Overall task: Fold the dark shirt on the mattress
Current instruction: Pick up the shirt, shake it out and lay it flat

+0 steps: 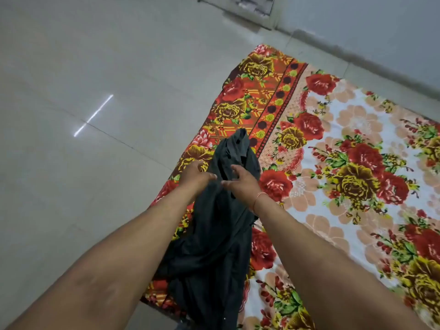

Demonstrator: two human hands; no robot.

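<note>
Both our left hand (196,175) and right hand (240,184) hover spread, gripping nothing, over the bunched dark shirt (214,225) (mattress (357,129) edge). Uneven grab w/o flattening risks crooked folds or slipping floorward.

Shirt (214,234) lies bunched along the mattress's (357,139) left edge, apparently.

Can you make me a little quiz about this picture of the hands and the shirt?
1. True or false: the dark shirt is already folded flat.
2. Which hand wears a thin thread on its wrist: A) left hand B) right hand?
3. What pattern covers the mattress?

Key: 1. False, it lies crumpled in a long bunch. 2. B. 3. Flowers.
</note>
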